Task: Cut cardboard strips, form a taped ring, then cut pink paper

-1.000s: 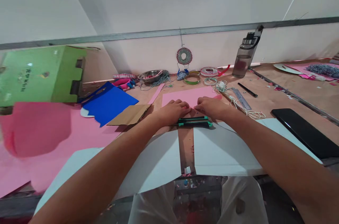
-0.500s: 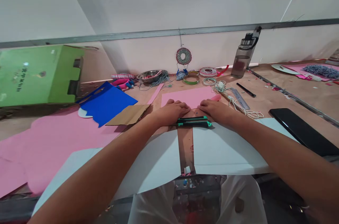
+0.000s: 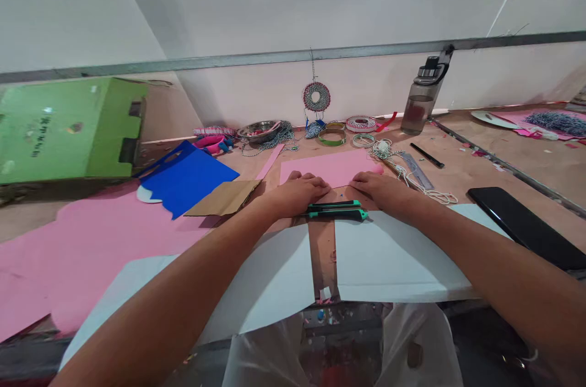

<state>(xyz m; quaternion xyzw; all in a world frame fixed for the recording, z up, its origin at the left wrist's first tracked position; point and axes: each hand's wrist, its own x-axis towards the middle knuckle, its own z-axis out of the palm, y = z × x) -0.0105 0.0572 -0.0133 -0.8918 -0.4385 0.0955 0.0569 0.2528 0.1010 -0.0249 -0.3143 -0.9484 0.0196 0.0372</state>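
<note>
A pink paper sheet lies on the brown-covered table in front of me. My left hand is at its near left edge, fingers bent and closed on the paper. At the near right corner, my right hand has its fingers together on the same sheet. Both thumbs are mostly hidden. Just below the hands rest green-and-black utility knives, side by side. Two white card pieces, a left one and a right one, lie under my forearms with a gap between them.
On the left are a green box, a blue sheet, brown cardboard and large pink paper. At the back stand a metal bowl, tape rolls and a water bottle. A ruler and phone lie right.
My right hand has shifted slightly right along the near edge. The paper's right corner, raised and curled before, now looks flatter. My left hand stays nearly in place.
</note>
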